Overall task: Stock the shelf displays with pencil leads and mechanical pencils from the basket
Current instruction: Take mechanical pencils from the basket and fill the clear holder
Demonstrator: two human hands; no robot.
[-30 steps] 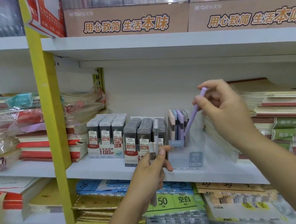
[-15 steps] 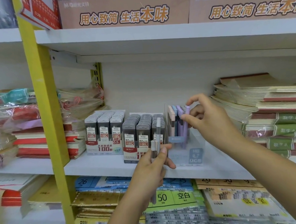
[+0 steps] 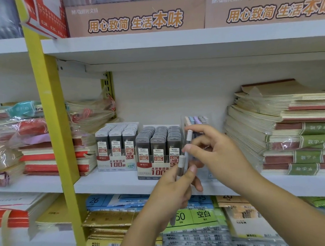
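Left hand (image 3: pixel 173 195) grips a grey pencil (image 3: pixel 181 161). Right hand (image 3: pixel 222 157) pinches a taller pencil (image 3: pixel 189 135) beside it, both just before the pencil box (image 3: pixel 182 122).

Glossy plastic pencil display (image 3: pixel 205 120), seemingly matt paper notebooks (image 3: pixel 289 112)

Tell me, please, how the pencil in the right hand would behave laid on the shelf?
The pencil looks slim and round, so it would probably roll on the flat shelf. Pinched by the right hand, it shows no bend: likely stiff, light.
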